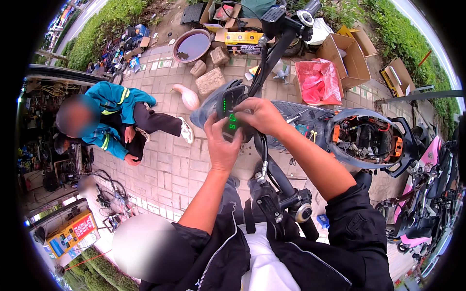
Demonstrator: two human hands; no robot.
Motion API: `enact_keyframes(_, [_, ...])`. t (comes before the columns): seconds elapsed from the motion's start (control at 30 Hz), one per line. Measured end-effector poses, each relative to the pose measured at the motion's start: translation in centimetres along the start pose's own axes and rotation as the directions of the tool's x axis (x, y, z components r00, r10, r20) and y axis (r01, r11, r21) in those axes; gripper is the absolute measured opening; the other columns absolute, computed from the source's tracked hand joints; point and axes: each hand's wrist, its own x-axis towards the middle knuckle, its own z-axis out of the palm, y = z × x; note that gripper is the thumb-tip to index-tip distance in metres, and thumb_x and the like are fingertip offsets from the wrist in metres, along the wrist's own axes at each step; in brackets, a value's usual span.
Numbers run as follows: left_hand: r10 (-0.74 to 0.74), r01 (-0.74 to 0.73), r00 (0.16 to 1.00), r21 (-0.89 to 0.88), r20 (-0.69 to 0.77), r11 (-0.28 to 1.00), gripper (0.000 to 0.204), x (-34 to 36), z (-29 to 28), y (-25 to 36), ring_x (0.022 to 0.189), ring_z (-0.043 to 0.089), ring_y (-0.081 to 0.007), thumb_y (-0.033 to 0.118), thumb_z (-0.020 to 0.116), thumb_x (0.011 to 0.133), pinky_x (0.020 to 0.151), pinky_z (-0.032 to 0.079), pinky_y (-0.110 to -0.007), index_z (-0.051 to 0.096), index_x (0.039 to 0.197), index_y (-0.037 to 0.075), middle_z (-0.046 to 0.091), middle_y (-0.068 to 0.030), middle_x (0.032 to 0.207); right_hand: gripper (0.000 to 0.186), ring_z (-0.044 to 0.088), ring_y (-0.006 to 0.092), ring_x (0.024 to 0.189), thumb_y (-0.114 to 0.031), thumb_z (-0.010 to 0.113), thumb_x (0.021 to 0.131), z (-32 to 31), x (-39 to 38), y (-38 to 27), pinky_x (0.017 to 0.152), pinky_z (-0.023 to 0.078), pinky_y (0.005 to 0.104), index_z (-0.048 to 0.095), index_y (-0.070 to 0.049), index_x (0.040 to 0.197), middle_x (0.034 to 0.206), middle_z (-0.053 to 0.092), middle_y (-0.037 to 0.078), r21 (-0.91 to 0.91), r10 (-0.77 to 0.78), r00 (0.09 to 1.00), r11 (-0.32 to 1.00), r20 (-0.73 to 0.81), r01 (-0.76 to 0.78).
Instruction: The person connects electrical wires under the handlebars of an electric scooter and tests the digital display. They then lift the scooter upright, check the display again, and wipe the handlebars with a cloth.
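Observation:
Between both my hands is the scooter's dashboard display (227,105), a dark panel with lit green digits and bars. My left hand (221,148) grips its near left edge, the thumb and fingers curled round the corner. On the panel's right side my right hand (262,115) pinches with bent fingers; the exact point of contact is partly hidden. The handlebar (281,48) runs past the panel, with grips at the far and near ends and black cables alongside. To the right, the scooter's footboard (303,119) carries some tools. Behind it lies the uncovered seat compartment (361,140), showing wiring and orange parts.
A person in a teal jacket (111,104) sits at the left. Paving bricks (210,81), a basin of dark liquid (175,50) and a yellow box (242,38) lie ahead. Cardboard boxes (349,63) and a red bag (319,80) stand far right. Parked scooters (424,189) line the right.

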Motion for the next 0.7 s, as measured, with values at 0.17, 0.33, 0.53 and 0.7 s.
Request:
enact_keyframes(0.17, [-0.052, 0.055, 0.997, 0.044, -0.059, 0.998, 0.041, 0.3, 1.1, 0.9, 0.115, 0.044, -0.0350, 0.008, 0.072, 0.070, 0.099, 0.037, -0.040, 0.050, 0.103, -0.001, 0.043, -0.0218, 0.121, 0.026, 0.064, 0.0157, 0.079, -0.016, 0.067, 0.079, -0.7, -0.3, 1.5, 0.074, 0.050, 0.0281, 0.069, 0.000, 0.099, 0.089, 0.069, 0.010, 0.221, 0.077, 0.995, 0.971, 0.070, -0.091])
enact_keyframes(0.33, [-0.098, 0.104, 0.991, 0.058, -0.096, 0.993, 0.037, 0.4, 1.7, 1.2, 0.112, 0.045, -0.0328, 0.007, 0.071, 0.070, 0.095, 0.039, -0.039, 0.047, 0.097, -0.003, 0.043, -0.0210, 0.120, 0.031, 0.061, 0.0132, 0.078, -0.023, 0.064, 0.082, -0.5, 0.1, 2.1, 0.073, 0.049, 0.0278, 0.068, 0.003, 0.098, 0.085, 0.069, 0.011, 0.159, 0.124, 0.992, 0.980, -0.001, -0.122])
enact_keyframes(0.53, [-0.097, 0.102, 0.988, 0.030, -0.122, 0.994, 0.039, 0.4, 2.0, 0.5, 0.110, 0.045, -0.0369, 0.006, 0.072, 0.068, 0.095, 0.038, -0.043, 0.046, 0.096, -0.002, 0.044, -0.0236, 0.118, 0.031, 0.061, 0.0140, 0.076, -0.024, 0.063, 0.082, -0.1, 0.8, 2.5, 0.074, 0.049, 0.0281, 0.069, 0.003, 0.097, 0.083, 0.069, 0.010, 0.306, 0.203, 0.972, 0.924, 0.115, -0.229])
enact_keyframes(0.7, [-0.071, 0.075, 0.994, 0.049, -0.085, 0.996, 0.038, 0.5, 2.1, 0.4, 0.108, 0.048, -0.0270, 0.003, 0.070, 0.072, 0.088, 0.047, -0.034, 0.046, 0.100, -0.004, 0.039, -0.0180, 0.122, 0.029, 0.065, 0.0217, 0.076, -0.028, 0.066, 0.080, -0.2, 1.3, 3.3, 0.074, 0.049, 0.0320, 0.071, -0.005, 0.097, 0.085, 0.070, 0.013, 0.214, 0.223, 0.969, 0.947, 0.106, -0.241])
